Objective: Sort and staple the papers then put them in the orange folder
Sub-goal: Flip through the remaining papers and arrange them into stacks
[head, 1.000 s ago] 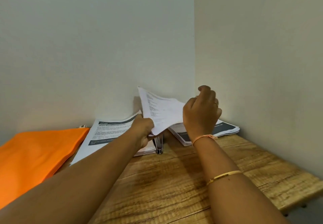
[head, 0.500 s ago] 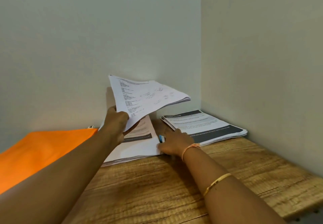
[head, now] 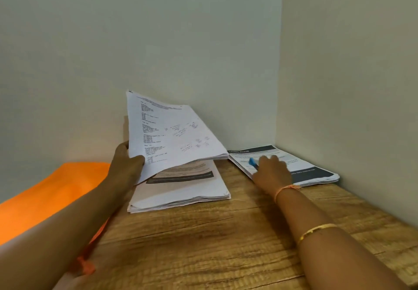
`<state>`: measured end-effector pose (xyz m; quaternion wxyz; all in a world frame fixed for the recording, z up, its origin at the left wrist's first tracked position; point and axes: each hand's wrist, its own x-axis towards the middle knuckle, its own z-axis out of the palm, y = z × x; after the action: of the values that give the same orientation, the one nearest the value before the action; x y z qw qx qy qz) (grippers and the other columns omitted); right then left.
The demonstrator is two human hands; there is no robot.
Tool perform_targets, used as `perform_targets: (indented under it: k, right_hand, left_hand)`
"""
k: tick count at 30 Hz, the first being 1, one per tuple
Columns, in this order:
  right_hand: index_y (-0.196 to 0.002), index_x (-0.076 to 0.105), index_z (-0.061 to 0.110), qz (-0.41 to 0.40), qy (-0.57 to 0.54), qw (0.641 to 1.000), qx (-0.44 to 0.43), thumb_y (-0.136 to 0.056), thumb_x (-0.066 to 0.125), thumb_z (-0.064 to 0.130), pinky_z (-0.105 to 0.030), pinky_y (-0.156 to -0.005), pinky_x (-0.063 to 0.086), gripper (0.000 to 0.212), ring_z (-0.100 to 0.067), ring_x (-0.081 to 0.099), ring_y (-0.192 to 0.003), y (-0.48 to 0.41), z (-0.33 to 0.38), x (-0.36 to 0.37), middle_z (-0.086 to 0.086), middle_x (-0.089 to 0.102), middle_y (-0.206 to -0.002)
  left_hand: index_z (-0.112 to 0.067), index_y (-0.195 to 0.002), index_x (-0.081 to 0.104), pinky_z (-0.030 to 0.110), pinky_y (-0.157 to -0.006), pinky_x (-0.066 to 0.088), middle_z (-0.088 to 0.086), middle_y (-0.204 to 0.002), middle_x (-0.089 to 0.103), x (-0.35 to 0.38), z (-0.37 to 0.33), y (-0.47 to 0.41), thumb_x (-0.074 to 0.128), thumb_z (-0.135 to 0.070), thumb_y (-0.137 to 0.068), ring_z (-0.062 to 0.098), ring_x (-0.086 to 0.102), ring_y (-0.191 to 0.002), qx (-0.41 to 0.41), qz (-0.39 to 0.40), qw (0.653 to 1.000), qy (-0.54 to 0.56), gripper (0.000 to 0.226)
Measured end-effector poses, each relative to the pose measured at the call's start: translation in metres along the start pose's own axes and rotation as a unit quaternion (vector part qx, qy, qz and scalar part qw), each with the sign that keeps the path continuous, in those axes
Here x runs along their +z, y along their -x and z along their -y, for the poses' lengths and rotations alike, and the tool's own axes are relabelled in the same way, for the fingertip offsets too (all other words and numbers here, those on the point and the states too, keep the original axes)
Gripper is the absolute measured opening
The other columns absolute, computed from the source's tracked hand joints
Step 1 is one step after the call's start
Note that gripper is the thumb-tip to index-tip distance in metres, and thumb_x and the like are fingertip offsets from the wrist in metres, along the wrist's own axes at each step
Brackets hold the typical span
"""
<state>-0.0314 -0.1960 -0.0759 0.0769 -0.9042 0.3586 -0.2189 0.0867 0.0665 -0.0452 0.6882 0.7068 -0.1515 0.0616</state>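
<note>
Holding a paper sheaf (head: 176,135) over the middle stack (head: 181,190), my left fingers (head: 137,159) pinching its edge; right fingers (head: 274,160) curled round some blurry blue thing (head: 252,162) by the corner stack (head: 316,172). Orange folder (head: 45,194) sits left on the counter (head: 214,240).

a wooden table (head: 226,244) with a yellow-brown grained top fills the near scene; dark cracks (head: 181,225) run along its grain from left to right; a pale grey-green wall (head: 113,52) stands behind its far edge; a paler cream wall (head: 350,74) closes the right side, meeting the other in the far right corner.
</note>
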Motion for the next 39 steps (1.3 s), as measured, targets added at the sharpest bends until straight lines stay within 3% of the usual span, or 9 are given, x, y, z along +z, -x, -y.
perform_targets:
  k: [5,8,12,16,21,25,30,34,39]
  right_hand:
    - [-0.129,0.05,0.015,0.078,0.085,0.992,0.043,-0.092,0.05,0.039,-0.037,-0.097,0.042,0.044,-0.028,0.046,-0.119,-0.006,-0.015,0.008,-0.01,0.046,-0.129]
    - [-0.128,0.049,0.013,-0.003,0.103,0.995,0.006,-0.092,0.049,0.037,-0.039,-0.097,0.04,0.043,-0.028,0.045,-0.121,-0.002,-0.005,0.003,-0.01,0.047,-0.13]
    - [-0.132,0.051,0.009,-0.131,-0.13,0.978,-0.091,-0.099,0.039,0.027,-0.037,-0.099,0.04,0.039,-0.029,0.049,-0.12,0.007,0.022,-0.002,-0.014,0.053,-0.132]
    - [-0.138,0.045,0.016,0.001,-0.449,0.893,-0.032,-0.1,0.038,0.038,-0.042,-0.107,0.038,0.045,-0.027,0.047,-0.125,0.021,0.057,-0.002,-0.007,0.049,-0.14]
    - [-0.126,0.05,0.014,0.091,-0.541,0.836,0.0,-0.098,0.046,0.023,-0.033,-0.085,0.047,0.029,-0.023,0.056,-0.106,0.029,0.08,-0.006,-0.007,0.054,-0.129]
    - [-0.087,0.056,0.008,0.144,-0.536,0.829,0.067,-0.086,0.046,-0.005,-0.051,-0.095,0.047,0.015,-0.035,0.058,-0.104,0.02,0.09,-0.013,-0.024,0.06,-0.115]
    - [-0.108,0.053,0.009,0.215,-0.566,0.794,0.055,-0.09,0.041,-0.009,-0.042,-0.077,0.052,0.028,-0.033,0.06,-0.099,0.023,0.093,-0.01,-0.014,0.061,-0.114]
    - [-0.122,0.053,0.005,0.249,-0.546,0.799,0.02,-0.089,0.042,-0.011,-0.05,-0.094,0.048,0.038,-0.037,0.06,-0.108,0.028,0.082,-0.004,-0.017,0.062,-0.117]
    - [-0.122,0.053,0.003,0.251,-0.529,0.809,0.052,-0.087,0.044,-0.008,-0.044,-0.09,0.05,0.037,-0.039,0.06,-0.106,0.028,0.076,-0.003,-0.021,0.062,-0.117]
  left_hand:
    - [-0.015,-0.141,0.032,0.024,-0.062,0.041,0.003,-0.119,0.05,-0.01,0.013,0.011,0.041,0.004,-0.089,0.023,0.05,-0.098,0.026,0.02,0.998,-0.045,0.055]
    - [-0.016,-0.141,0.031,0.022,-0.058,0.042,0.001,-0.117,0.05,-0.013,0.016,0.011,0.042,0.002,-0.091,0.018,0.053,-0.089,0.025,0.034,0.998,-0.042,0.055]
    - [-0.019,-0.141,0.03,0.025,-0.062,0.046,-0.001,-0.118,0.051,-0.019,0.015,0.01,0.044,0.0,-0.092,0.016,0.055,-0.089,0.026,0.054,0.997,-0.051,0.054]
    - [-0.023,-0.139,0.031,0.038,-0.08,0.052,-0.002,-0.118,0.052,-0.026,0.014,0.009,0.046,-0.003,-0.091,0.024,0.058,-0.102,0.026,0.079,0.994,-0.071,0.054]
    - [-0.023,-0.133,0.035,0.035,-0.075,0.053,-0.001,-0.116,0.055,-0.03,0.01,0.012,0.046,-0.003,-0.091,0.022,0.062,-0.095,0.017,0.121,0.99,-0.076,0.048]
    - [-0.018,-0.12,0.038,0.026,-0.06,0.051,0.0,-0.106,0.059,-0.039,0.007,0.016,0.046,0.001,-0.09,0.018,0.063,-0.084,-0.009,0.147,0.988,-0.054,0.037]
    - [-0.01,-0.107,0.05,0.031,-0.061,0.051,0.007,-0.099,0.064,-0.048,0.003,0.011,0.043,0.005,-0.088,0.023,0.064,-0.081,-0.067,0.143,0.987,0.022,0.025]
    - [0.0,-0.122,0.05,0.047,-0.084,0.053,0.018,-0.116,0.063,-0.052,0.011,0.003,0.038,0.009,-0.082,0.037,0.062,-0.099,-0.08,0.112,0.989,0.058,0.042]
    - [-0.008,-0.126,0.044,0.039,-0.077,0.053,0.014,-0.117,0.061,-0.047,0.017,0.004,0.04,0.012,-0.085,0.034,0.061,-0.102,-0.068,0.091,0.992,0.049,0.046]
